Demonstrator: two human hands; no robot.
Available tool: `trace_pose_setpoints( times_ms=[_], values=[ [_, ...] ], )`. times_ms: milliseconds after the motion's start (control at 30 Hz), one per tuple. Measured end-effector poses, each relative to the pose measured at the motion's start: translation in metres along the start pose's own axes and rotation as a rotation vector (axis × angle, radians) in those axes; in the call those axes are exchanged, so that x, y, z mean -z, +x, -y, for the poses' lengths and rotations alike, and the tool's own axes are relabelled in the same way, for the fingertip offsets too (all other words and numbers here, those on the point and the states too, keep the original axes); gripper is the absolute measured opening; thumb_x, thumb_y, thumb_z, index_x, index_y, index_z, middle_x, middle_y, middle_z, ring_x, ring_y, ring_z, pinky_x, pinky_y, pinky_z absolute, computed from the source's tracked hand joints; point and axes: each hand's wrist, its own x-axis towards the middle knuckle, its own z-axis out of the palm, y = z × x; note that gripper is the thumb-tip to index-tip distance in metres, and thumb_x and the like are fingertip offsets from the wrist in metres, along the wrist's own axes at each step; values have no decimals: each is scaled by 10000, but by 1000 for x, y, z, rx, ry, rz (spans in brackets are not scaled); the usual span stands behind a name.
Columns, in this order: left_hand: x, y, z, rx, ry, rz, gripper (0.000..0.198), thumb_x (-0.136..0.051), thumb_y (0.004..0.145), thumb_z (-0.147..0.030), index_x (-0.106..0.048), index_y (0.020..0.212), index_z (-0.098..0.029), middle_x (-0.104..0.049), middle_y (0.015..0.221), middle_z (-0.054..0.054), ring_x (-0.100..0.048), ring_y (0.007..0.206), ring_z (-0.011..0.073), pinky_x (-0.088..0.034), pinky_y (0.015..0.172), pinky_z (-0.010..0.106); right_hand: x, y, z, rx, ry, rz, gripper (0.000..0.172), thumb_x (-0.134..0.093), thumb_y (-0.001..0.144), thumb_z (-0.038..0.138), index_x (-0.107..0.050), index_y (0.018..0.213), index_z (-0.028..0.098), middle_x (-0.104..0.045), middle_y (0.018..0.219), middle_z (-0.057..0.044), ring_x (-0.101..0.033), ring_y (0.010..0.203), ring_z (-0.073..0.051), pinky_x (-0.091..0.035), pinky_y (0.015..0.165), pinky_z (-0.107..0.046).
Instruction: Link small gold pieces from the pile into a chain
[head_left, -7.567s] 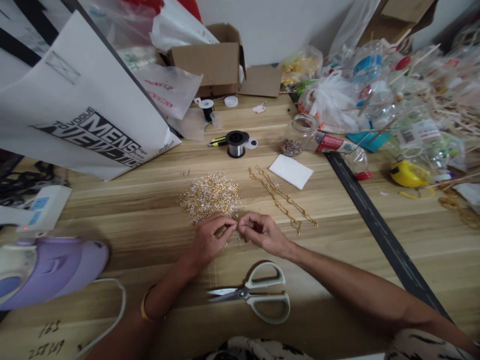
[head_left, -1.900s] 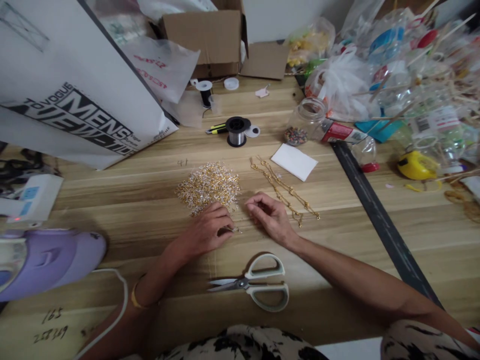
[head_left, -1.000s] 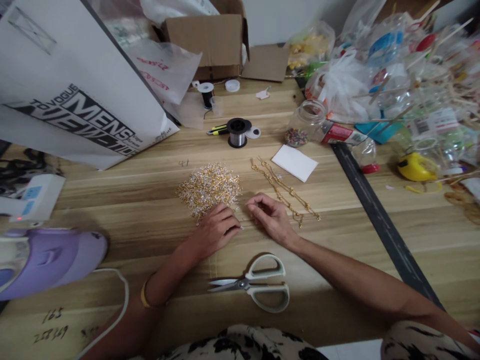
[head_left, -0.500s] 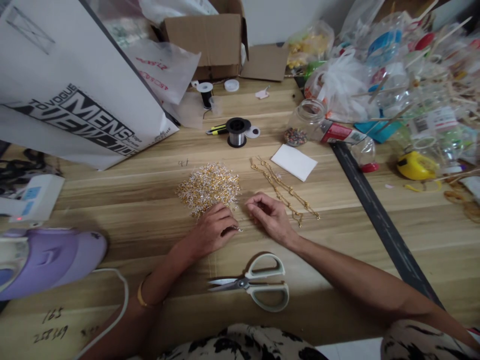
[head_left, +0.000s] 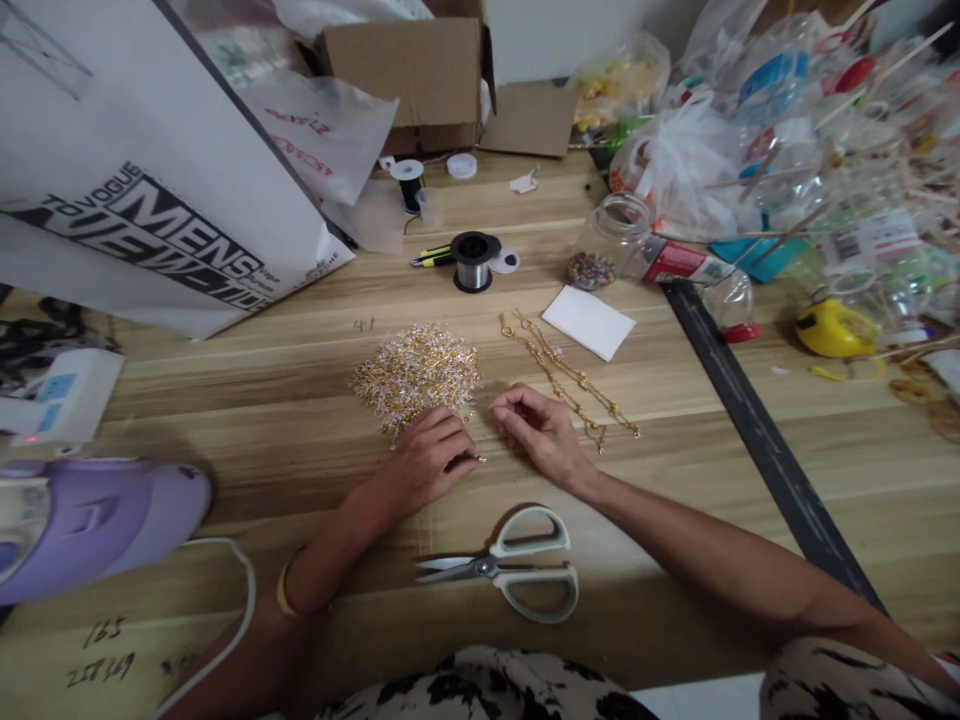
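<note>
A heap of small gold and silver beaded links (head_left: 417, 370) lies on the wooden table (head_left: 240, 400). My left hand (head_left: 427, 460) rests at the heap's near edge, its fingertips pinched on a small metal link that pokes out to the right. My right hand (head_left: 541, 432) lies just right of it with fingers curled and pinched; whether something tiny is held there cannot be made out. Two gold chains (head_left: 570, 385) stretch diagonally beside my right hand.
White-handled scissors (head_left: 517, 578) lie near my arms. A spool of thin wire (head_left: 472, 262), a white card (head_left: 588, 323), a bead jar (head_left: 604, 245), a black strip (head_left: 757, 430), a purple appliance (head_left: 97, 520), a large paper bag (head_left: 150, 190) and a cardboard box (head_left: 420, 85) surround the spot.
Since 7.6 s ago my hands have come apart and moved toward the heap. Over the last second both hands barely move; only the left fingers shift slightly.
</note>
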Motion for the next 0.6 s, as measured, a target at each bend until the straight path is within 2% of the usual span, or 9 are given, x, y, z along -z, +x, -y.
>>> trace_pose_setpoints(
  times_ms=[400,600],
  values=[
    [11,0,3,4,-26,1,127,-589,839,-257,-601,756,-162,-617,761,45,-500,801,175,-414,759,306,0,0,2,4,6,-7,196,-623,809,367,-610,806,172,-550,700,-15,-518,646,-132,-411,542,-236],
    [17,-1,12,39,-32,-54,109,-553,852,-202,-608,769,-161,-635,761,44,-519,799,169,-416,770,317,0,0,2,38,-25,-5,184,-627,810,358,-632,790,176,-554,705,-21,-527,661,-139,-415,550,-243]
  ],
)
